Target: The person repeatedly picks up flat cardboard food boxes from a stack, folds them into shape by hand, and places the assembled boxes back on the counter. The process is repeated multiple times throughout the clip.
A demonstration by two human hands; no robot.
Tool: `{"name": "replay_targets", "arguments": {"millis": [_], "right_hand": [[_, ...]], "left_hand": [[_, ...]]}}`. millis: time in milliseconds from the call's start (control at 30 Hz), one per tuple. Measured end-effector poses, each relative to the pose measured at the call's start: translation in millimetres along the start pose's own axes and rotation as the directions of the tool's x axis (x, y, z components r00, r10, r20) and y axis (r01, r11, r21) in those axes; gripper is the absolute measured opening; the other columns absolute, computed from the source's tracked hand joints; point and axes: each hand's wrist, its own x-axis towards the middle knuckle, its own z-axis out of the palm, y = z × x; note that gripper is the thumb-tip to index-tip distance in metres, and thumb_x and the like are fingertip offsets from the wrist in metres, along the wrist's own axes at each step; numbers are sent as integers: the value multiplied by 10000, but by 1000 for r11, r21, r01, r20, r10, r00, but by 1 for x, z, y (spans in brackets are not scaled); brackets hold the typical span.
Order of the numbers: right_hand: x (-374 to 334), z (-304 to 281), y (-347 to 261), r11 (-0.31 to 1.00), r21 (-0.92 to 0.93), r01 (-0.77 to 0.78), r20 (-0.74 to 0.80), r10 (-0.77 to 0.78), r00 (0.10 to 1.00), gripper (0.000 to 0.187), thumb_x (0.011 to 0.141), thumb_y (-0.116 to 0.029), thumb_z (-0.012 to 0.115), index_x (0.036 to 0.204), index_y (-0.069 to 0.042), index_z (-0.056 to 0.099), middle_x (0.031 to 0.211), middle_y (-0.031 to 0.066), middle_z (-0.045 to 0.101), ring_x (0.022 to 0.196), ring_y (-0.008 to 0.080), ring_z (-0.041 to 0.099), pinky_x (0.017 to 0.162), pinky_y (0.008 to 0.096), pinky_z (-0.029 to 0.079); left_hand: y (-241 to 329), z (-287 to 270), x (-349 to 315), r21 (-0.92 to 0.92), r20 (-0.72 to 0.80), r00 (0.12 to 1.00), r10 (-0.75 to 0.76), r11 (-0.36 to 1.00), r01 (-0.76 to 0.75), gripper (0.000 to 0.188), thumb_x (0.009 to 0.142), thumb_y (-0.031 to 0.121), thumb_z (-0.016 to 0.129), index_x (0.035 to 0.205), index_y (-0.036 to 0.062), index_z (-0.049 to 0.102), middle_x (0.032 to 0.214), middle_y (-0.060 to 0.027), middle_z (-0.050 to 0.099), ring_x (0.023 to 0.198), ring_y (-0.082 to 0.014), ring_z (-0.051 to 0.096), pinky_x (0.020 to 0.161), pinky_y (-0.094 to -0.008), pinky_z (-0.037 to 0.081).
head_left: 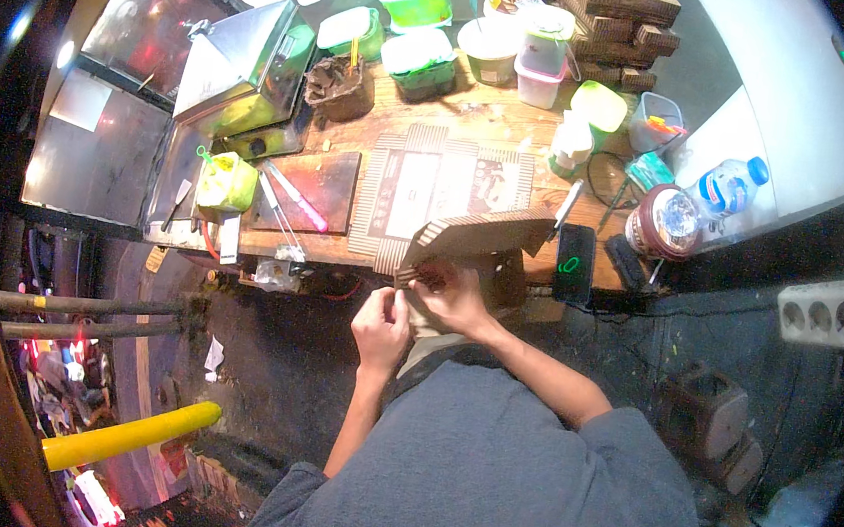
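A brown cardboard box (485, 231), partly folded with one panel standing up, is at the front edge of the wooden table, close to my body. My left hand (381, 326) pinches the box's near left corner, fingers closed. My right hand (454, 300) reaches into the folded part, its fingers bent round the same corner; the fingertips are partly hidden. Beyond the box lies a flat, unfolded cardboard box blank (385, 195) with printing in its middle.
Left of the blank are a dark cutting board (334, 181), a pink-handled knife (297, 197) and a yellow-green tub (227, 182). A phone (575, 262), a brown jar (665, 222) and a water bottle (730, 187) are at right. Plastic tubs and stacked folded boxes (613, 29) line the back.
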Motion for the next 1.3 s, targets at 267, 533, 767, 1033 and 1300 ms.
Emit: {"name": "replay_targets", "arguments": {"millis": [267,533,767,1033,1300], "right_hand": [[-7,6,19,969,-39,242,-9,-243,970,209,906,-183,652,1027,-13,662,1002,129,655,888,270,620,760,395,506],[-24,-3,48,846,-308,435,76,-434,898,248,890,-176,638,1093,-35,620,1033,112,637,972,286,613,859,420,490],[-29,-29,17,888,-292,355,103,-339,935,210,886,-179,628,1043,-40,615,985,107,630,949,290,615,837,428,492],[-30,-37,16,881,-316,352,105,-337,936,172,882,-182,616,986,-45,609,929,102,621,923,296,617,813,436,495],[-22,-25,29,812,-366,454,112,-446,888,145,878,-186,604,928,-50,603,874,96,613,897,301,619,788,445,498]], "left_hand": [[10,-5,9,-417,-102,972,-213,896,153,77,889,33,610,922,-36,618,871,-91,572,777,-162,555,686,-282,450],[27,-41,25,-130,56,989,135,983,-126,126,790,-47,677,910,-19,650,869,-131,599,789,-275,602,726,-357,499],[35,-59,36,5,82,925,371,928,-373,203,694,-85,716,843,21,628,817,-117,659,905,-325,632,783,-384,523],[33,-66,35,-246,334,881,336,933,-262,287,678,-22,721,938,27,611,1009,-118,611,1014,-342,557,830,-411,495],[41,-45,26,-199,348,867,358,931,-305,295,800,155,649,1053,5,633,1131,-143,606,1068,-364,539,935,-414,470]]}}
